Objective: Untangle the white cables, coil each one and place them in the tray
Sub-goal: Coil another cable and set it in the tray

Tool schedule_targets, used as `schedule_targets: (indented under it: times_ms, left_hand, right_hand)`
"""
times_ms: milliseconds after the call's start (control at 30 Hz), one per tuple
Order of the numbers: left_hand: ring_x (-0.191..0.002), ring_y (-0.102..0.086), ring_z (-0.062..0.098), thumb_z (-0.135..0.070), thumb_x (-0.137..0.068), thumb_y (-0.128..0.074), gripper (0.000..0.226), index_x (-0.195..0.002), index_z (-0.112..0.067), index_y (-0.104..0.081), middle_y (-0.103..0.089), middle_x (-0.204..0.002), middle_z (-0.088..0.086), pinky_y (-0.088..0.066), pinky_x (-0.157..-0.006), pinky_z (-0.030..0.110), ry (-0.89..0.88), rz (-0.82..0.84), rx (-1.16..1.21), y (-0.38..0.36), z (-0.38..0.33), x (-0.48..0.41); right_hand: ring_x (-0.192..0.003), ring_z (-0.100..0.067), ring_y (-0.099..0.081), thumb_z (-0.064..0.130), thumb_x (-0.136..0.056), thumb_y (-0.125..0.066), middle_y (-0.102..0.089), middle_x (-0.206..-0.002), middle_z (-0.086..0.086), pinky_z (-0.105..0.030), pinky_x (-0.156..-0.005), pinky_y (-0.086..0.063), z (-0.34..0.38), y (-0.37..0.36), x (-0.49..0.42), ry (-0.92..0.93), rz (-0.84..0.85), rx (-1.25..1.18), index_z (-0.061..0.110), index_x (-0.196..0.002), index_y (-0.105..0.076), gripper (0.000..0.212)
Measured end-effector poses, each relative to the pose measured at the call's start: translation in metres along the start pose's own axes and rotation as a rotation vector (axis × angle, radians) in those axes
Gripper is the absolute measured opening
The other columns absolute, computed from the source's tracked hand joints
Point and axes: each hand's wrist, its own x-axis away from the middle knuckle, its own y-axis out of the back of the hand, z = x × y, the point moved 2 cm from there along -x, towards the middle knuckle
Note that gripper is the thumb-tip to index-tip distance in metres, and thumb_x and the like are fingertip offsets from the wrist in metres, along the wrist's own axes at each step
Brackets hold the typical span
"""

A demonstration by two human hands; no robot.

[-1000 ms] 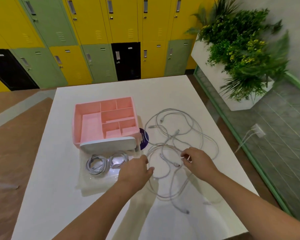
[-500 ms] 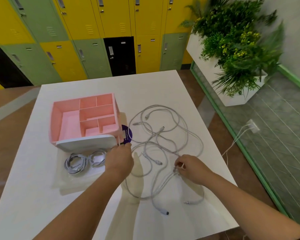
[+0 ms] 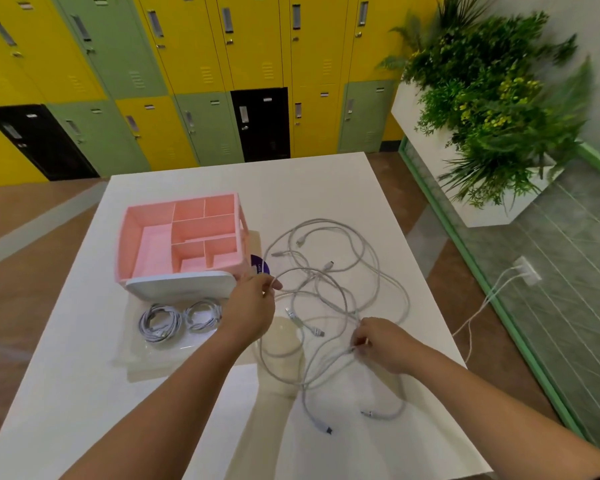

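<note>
Left grip (image 3: 253, 306) pinches a strand of the tangled white cables (image 3: 340, 292) beside the pink organiser (image 3: 181, 237). Right grip (image 3: 381, 344) pinches another strand, nearer the person. The tangle lies spread on the white bench (image 3: 326, 188). Two coiled cables (image 3: 160, 322) lie in the clear tray (image 3: 136, 355), left of the tangle.

Coloured lockers (image 3: 201, 74) behind, white planter (image 3: 440, 157) right.

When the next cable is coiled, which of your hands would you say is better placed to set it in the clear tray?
Probably the left hand: it pinches a strand right beside the clear tray, where two coiled cables lie. The right hand is across the tangled cables.
</note>
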Motion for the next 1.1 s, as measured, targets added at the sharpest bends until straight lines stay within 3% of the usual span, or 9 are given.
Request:
schedule_targets:
  times_ms: [133, 267, 333, 433, 533, 600, 767, 967, 1100]
  left_hand:
    - [-0.088, -0.058, 0.027, -0.012, -0.095, -0.052, 0.013, -0.101, -0.007, -0.063, -0.061, -0.092, 0.012, -0.036, -0.065, 0.024, 0.059, -0.031, -0.018, 0.0, 0.008, -0.002]
    - [-0.102, -0.054, 0.02, -0.018, -0.091, -0.06, 0.036, -0.126, -0.015, -0.053, -0.051, -0.117, 0.004, -0.046, -0.091, 0.036, 0.02, -0.041, -0.027, -0.004, -0.001, 0.009]
    - [-0.095, -0.055, 0.014, -0.029, -0.094, -0.058, 0.021, -0.112, -0.018, -0.059, -0.055, -0.109, 0.0, -0.046, -0.086, 0.032, -0.067, -0.043, 0.021, -0.005, -0.021, 0.017]
    - [-0.073, -0.054, 0.007, -0.047, -0.094, -0.051, 0.03, -0.081, -0.022, -0.059, -0.06, -0.08, -0.006, -0.042, -0.069, 0.029, -0.15, 0.215, 0.171, -0.009, -0.053, 0.033]
    - [-0.095, -0.059, 0.001, -0.075, -0.076, -0.05, 0.053, -0.101, -0.031, -0.065, -0.065, -0.102, -0.013, -0.046, -0.085, 0.025, -0.202, 0.6, 0.175, -0.019, -0.073, 0.05]
    - [-0.103, -0.057, 0.001, -0.077, -0.073, -0.052, 0.055, -0.104, -0.033, -0.065, -0.065, -0.11, -0.015, -0.045, -0.091, 0.025, -0.212, 0.757, 0.068, -0.027, -0.077, 0.059]
    - [-0.067, -0.054, 0.007, -0.055, -0.096, -0.04, 0.042, -0.069, -0.025, -0.05, -0.056, -0.068, -0.01, -0.047, -0.07, 0.026, -0.158, 0.49, 0.256, -0.023, -0.08, 0.052]
    - [-0.056, -0.03, 0.01, -0.037, -0.089, -0.063, 0.035, -0.068, -0.021, -0.039, -0.034, -0.062, -0.008, -0.03, -0.053, 0.021, -0.116, 0.279, 0.718, 0.005, -0.1, 0.043]
    - [-0.053, -0.025, 0.01, -0.032, -0.103, -0.035, 0.036, -0.073, -0.017, -0.048, -0.031, -0.059, -0.007, -0.023, -0.051, 0.023, -0.071, 0.268, 0.936, 0.017, -0.117, 0.045]
  right_hand:
    - [-0.084, -0.01, -0.059, 0.023, -0.088, -0.066, -0.064, -0.089, 0.006, -0.023, -0.078, -0.045, 0.004, 0.028, 0.007, 0.01, -0.043, -0.166, 0.02, -0.092, -0.072, 0.007]
    - [-0.068, -0.006, -0.056, 0.023, -0.088, -0.068, -0.062, -0.073, 0.01, -0.017, -0.064, -0.043, 0.01, 0.058, 0.015, 0.024, -0.02, -0.348, 0.025, -0.082, -0.068, 0.006]
    - [-0.063, -0.008, -0.057, 0.02, -0.09, -0.066, -0.06, -0.07, 0.006, -0.022, -0.059, -0.047, 0.018, 0.072, 0.018, 0.046, -0.042, -0.484, 0.017, -0.088, -0.069, 0.005]
    - [-0.057, -0.011, -0.056, 0.009, -0.091, -0.062, -0.056, -0.066, 0.0, -0.022, -0.049, -0.044, 0.035, 0.093, 0.023, 0.081, -0.129, -0.727, 0.008, -0.101, -0.065, 0.01]
    - [-0.053, -0.012, -0.054, 0.003, -0.09, -0.062, -0.053, -0.064, -0.001, -0.022, -0.044, -0.041, 0.049, 0.11, 0.024, 0.12, -0.189, -0.914, 0.01, -0.103, -0.061, 0.015]
    - [-0.053, -0.011, -0.053, 0.003, -0.091, -0.06, -0.054, -0.068, -0.004, -0.021, -0.043, -0.041, 0.051, 0.121, 0.024, 0.116, -0.248, -0.993, 0.008, -0.093, -0.062, 0.006]
    - [-0.066, -0.01, -0.063, -0.004, -0.097, -0.045, -0.064, -0.085, -0.008, -0.017, -0.056, -0.05, 0.04, 0.138, 0.023, 0.085, -0.393, -1.177, 0.009, -0.095, -0.067, 0.026]
    - [-0.089, -0.01, -0.063, 0.017, -0.092, -0.061, -0.067, -0.097, 0.004, -0.024, -0.075, -0.052, 0.029, 0.123, 0.023, 0.075, -0.566, -0.911, 0.023, -0.087, -0.071, 0.013]
    - [-0.061, -0.014, -0.062, 0.013, -0.098, -0.05, -0.06, -0.072, -0.006, -0.025, -0.064, -0.055, 0.041, 0.112, 0.018, -0.01, -0.434, -1.122, 0.01, -0.082, -0.067, 0.023]
